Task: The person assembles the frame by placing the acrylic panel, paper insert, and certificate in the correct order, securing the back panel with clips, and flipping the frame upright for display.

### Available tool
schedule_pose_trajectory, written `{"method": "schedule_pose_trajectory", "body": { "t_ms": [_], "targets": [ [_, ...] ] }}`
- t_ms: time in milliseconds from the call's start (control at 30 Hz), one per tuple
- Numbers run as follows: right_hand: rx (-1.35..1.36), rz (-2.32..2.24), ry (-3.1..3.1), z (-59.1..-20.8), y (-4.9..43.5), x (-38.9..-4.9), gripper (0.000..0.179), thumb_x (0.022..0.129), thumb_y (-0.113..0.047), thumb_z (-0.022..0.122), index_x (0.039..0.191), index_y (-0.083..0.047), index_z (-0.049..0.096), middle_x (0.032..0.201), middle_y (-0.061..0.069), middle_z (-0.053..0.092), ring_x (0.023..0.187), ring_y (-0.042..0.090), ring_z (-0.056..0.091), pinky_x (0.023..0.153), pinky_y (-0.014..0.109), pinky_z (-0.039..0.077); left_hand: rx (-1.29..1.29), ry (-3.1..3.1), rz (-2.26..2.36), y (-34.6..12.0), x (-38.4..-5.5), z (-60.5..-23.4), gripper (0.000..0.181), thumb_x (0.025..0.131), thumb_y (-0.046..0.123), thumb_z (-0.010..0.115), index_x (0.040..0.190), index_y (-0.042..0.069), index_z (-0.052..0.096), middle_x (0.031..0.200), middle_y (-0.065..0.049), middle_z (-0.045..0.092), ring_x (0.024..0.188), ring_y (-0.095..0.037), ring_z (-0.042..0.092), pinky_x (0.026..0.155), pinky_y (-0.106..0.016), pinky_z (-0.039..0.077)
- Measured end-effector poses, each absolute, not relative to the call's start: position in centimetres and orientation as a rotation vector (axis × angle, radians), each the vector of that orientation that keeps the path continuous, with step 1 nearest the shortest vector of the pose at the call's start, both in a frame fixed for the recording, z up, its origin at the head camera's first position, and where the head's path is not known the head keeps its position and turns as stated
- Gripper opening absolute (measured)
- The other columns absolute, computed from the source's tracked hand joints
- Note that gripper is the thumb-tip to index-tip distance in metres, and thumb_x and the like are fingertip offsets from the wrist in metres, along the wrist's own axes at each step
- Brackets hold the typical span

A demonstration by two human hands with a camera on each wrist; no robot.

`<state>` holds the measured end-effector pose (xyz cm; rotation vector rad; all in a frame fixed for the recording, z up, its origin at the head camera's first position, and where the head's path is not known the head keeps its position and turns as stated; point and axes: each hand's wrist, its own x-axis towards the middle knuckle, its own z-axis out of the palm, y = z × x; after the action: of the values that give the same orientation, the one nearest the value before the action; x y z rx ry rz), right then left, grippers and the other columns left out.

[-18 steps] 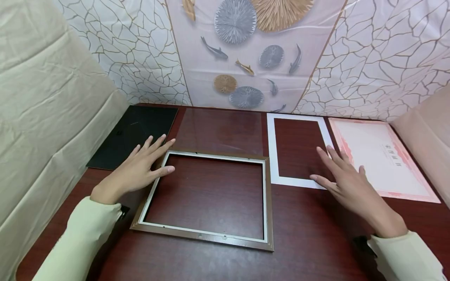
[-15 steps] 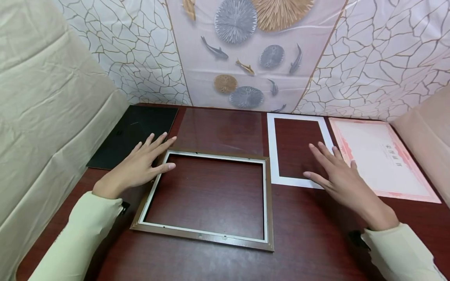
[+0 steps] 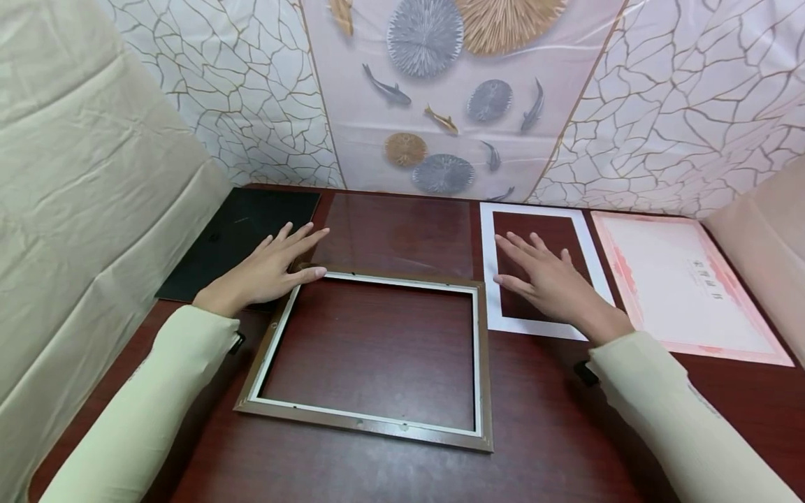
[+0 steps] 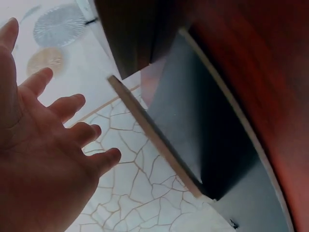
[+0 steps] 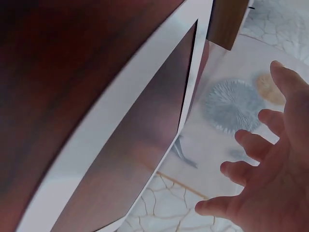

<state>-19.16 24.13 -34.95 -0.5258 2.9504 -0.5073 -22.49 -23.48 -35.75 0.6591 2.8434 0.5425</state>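
A brown picture frame (image 3: 361,424) with a white inner edge lies on the table in the head view. Over its far left corner my left hand (image 3: 260,274) is held with fingers spread, holding nothing. My right hand (image 3: 550,279), also spread and holding nothing, hovers over the white mat board (image 3: 491,279) right of the frame. Beyond the frame lies a clear sheet (image 3: 402,230). The left wrist view has my left hand (image 4: 53,140) beside the black backing board (image 4: 169,108); the right wrist view has my right hand (image 5: 270,179) beside the mat board (image 5: 104,133).
The black backing board (image 3: 216,237) lies at the far left of the dark red table (image 3: 302,468). A pink-bordered certificate (image 3: 679,279) with printed characters lies at the far right. Patterned cloth (image 3: 251,91) stands behind, plain fabric (image 3: 82,181) on the left.
My right hand has moved left and forward, from the mat board's right side to over its opening. My left hand has moved forward and slightly right. The flat pieces stay in place.
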Motion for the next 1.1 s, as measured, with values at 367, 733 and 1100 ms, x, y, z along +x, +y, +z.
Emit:
{"method": "schedule_pose_trajectory", "body": {
  "t_ms": [367,733,1100],
  "targets": [
    [-0.594,-0.472,2.886,-36.2,21.7,-23.1,0.073,0.105,-0.047,0.060,0.167,-0.026,0.029,0.173,0.014,0.027,0.161,0.048,0.011,0.115,0.085,0.006,0.649,2.814,0.562,-23.1,-26.1,-36.8,0.076,0.104,0.061,0.053,0.168,0.036,0.021,0.176,-0.015,0.016,0.163,-0.046,-0.001,0.125,-0.073,0.002],
    [-0.559,-0.447,2.813,-37.2,20.6,-25.4,0.076,0.103,-0.043,0.065,0.167,-0.026,0.028,0.174,0.013,0.026,0.161,0.049,0.008,0.115,0.085,0.003,0.534,2.735,0.648,-23.0,-27.2,-37.3,0.076,0.103,0.065,0.049,0.168,0.039,0.020,0.175,-0.014,0.021,0.163,-0.045,-0.001,0.118,-0.082,0.010],
    [-0.600,-0.392,2.794,-38.0,20.0,-26.1,0.079,0.101,-0.044,0.068,0.167,-0.027,0.029,0.171,0.014,0.031,0.160,0.049,0.013,0.115,0.085,0.003,0.528,2.643,0.810,-23.6,-28.2,-37.8,0.074,0.105,0.059,0.053,0.168,0.036,0.022,0.174,-0.016,0.022,0.162,-0.042,0.015,0.122,-0.073,0.023]
  ]
}}
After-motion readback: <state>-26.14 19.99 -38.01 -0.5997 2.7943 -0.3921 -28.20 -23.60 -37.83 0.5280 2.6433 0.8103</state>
